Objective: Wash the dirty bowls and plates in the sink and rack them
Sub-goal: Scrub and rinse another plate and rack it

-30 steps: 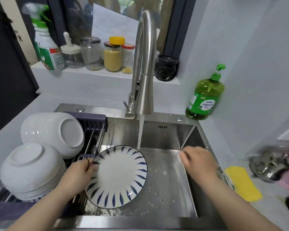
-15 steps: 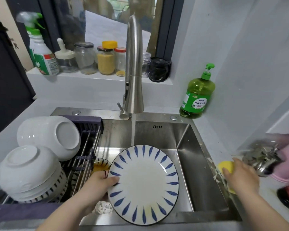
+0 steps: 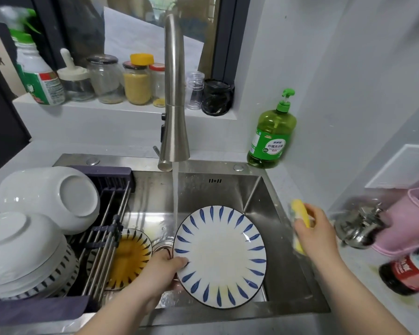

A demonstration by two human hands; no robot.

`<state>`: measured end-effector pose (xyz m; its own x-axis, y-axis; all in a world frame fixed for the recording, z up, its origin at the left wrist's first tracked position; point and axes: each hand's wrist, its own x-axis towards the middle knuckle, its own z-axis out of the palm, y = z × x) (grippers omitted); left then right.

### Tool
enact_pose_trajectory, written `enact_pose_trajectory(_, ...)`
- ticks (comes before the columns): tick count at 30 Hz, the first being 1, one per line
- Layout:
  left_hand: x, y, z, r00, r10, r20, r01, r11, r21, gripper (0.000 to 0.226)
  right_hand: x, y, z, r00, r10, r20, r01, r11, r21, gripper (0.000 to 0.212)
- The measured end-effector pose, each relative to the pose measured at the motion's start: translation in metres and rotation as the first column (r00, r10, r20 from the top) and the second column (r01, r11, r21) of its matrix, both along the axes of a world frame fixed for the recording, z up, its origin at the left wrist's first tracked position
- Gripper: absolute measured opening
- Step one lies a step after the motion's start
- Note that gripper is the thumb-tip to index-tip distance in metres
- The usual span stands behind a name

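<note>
My left hand grips the left rim of a white plate with blue leaf marks, tilted over the steel sink. Water runs from the tap just left of the plate's top edge. My right hand holds a yellow sponge in the air above the sink's right rim. A dirty plate with orange-brown residue lies low in the sink, partly under the rack. Upturned white bowls and a stack of bowls sit on the dark drying rack at left.
A green dish-soap bottle stands behind the sink's right corner. Jars and a spray bottle line the window sill. On the right counter are a steel strainer, a pink container and a red-labelled bottle.
My right hand picked the yellow sponge up off the counter and lifted it toward the sink. My left hand moved the patterned plate rightward under the tap, uncovering the dirty plate below.
</note>
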<state>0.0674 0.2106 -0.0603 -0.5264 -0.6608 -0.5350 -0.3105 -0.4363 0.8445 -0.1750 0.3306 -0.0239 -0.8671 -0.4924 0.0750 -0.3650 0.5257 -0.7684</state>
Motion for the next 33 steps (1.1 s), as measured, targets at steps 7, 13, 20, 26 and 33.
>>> enact_pose_trajectory(7,-0.025,0.008,-0.008,0.998,0.032,-0.053,-0.030,0.999,0.044,0.011,0.065,-0.030,0.021,0.636,0.385,0.669,-0.294,0.922,-0.251,0.030)
enact_pose_trajectory(13,-0.029,0.009,-0.008,0.993,0.079,-0.086,-0.073,0.994,0.081,0.016,0.067,-0.042,0.000,0.902,0.358,0.240,-0.395,0.910,0.126,0.042)
enact_pose_trajectory(20,-0.037,0.009,-0.003,0.989,0.035,-0.144,-0.024,0.996,0.083,0.024,0.102,-0.041,-0.038,0.681,0.689,-0.248,-0.496,0.683,0.536,0.055)
enact_pose_trajectory(26,-0.036,0.006,-0.001,0.983,0.079,-0.167,-0.066,0.994,0.085,0.015,0.055,-0.053,-0.027,0.686,0.667,-0.291,-0.458,0.706,0.540,0.055)
enact_pose_trajectory(33,-0.038,0.006,-0.001,0.978,0.132,-0.159,-0.121,0.990,0.077,0.024,0.091,-0.030,-0.036,0.616,0.767,-0.180,-0.729,0.642,0.237,0.039)
